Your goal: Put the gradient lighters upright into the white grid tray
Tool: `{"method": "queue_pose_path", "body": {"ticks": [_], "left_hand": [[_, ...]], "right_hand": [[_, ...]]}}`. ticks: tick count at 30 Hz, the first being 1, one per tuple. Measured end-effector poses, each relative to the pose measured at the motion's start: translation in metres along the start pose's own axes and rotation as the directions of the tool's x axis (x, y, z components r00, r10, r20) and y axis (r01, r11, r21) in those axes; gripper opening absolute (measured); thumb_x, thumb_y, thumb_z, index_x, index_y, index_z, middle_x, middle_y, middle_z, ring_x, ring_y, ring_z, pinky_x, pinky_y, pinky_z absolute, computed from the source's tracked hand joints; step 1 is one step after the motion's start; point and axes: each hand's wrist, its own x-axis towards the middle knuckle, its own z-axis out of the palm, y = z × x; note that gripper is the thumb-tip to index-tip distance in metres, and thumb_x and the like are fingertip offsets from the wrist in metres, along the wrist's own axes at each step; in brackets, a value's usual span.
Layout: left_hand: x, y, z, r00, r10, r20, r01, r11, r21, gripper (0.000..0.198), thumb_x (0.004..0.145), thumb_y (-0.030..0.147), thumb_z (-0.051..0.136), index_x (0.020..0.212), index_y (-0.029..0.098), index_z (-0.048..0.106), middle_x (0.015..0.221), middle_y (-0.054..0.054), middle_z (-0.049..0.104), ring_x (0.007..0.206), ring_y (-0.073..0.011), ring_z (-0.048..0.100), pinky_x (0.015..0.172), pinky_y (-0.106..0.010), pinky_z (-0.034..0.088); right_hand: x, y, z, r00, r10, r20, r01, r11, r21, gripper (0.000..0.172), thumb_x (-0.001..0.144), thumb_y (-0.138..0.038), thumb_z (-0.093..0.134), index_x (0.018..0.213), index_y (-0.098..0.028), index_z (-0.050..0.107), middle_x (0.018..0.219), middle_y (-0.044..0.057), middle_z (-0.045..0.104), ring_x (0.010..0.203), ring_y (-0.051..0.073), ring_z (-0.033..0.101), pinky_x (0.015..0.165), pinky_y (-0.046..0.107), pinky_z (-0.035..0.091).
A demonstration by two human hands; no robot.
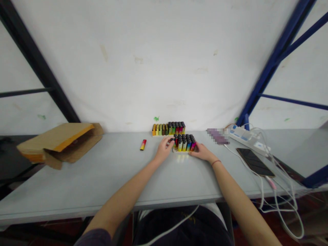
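Note:
A white tray [182, 152] packed with upright, bright-coloured lighters [184, 145] with black tops stands before me on the table. My right hand [202, 152] is closed on the tray's right end, thumb along the front edge. At the tray's left end, my left hand [164, 149] pinches a lighter by its black top [172, 139]; the fingers hide most of its body. Behind stands a second row of lighters [164, 130], yellow to dark on the left and multicoloured on the right. One red-and-yellow lighter [143, 145] lies alone left of my left hand.
An open cardboard box [61, 141] lies on its side at the left of the grey table [115, 177]. To the right are a phone [255, 161], a white power strip [249, 138], a blurred purple item [217, 136] and loose white cables [261, 191]. The wall closes off the back.

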Motion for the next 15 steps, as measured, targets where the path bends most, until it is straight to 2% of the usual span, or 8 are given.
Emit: {"method": "queue_pose_path", "body": {"ticks": [4, 9, 15], "left_hand": [[-0.001, -0.004, 0.001, 0.997, -0.004, 0.078, 0.003, 1.000, 0.020, 0.026, 0.091, 0.035, 0.053, 0.105, 0.018, 0.067, 0.108, -0.009, 0.066, 0.095, -0.0183, 0.063, 0.078, -0.029, 0.054], [-0.002, -0.002, -0.003, 0.998, -0.010, 0.068, 0.004, 0.995, 0.095, 0.029, 0.091, 0.032, 0.054, 0.116, 0.020, 0.062, 0.109, -0.007, 0.067, 0.083, -0.0153, 0.064, 0.077, -0.030, 0.055], [0.000, -0.001, -0.009, 0.987, 0.121, 0.108, -0.139, 0.974, 0.181, 0.026, 0.095, 0.031, 0.049, 0.112, 0.020, 0.066, 0.109, -0.007, 0.067, 0.096, -0.0176, 0.063, 0.090, -0.033, 0.051]], "right_hand": [[0.001, 0.001, 0.000, 1.000, -0.008, 0.013, 0.008, 1.000, 0.010, 0.056, 0.076, -0.045, 0.067, 0.119, -0.010, 0.057, 0.090, 0.008, 0.068, 0.077, 0.021, 0.058, 0.076, 0.034, 0.046], [0.000, 0.002, 0.001, 1.000, -0.007, 0.002, 0.007, 0.999, 0.031, 0.056, 0.075, -0.044, 0.069, 0.120, -0.012, 0.057, 0.090, 0.007, 0.068, 0.078, 0.021, 0.058, 0.076, 0.034, 0.046], [0.000, 0.001, 0.001, 1.000, -0.008, 0.000, 0.008, 0.999, 0.041, 0.055, 0.075, -0.042, 0.068, 0.119, -0.012, 0.057, 0.089, 0.007, 0.067, 0.075, 0.020, 0.057, 0.075, 0.033, 0.047]]}}
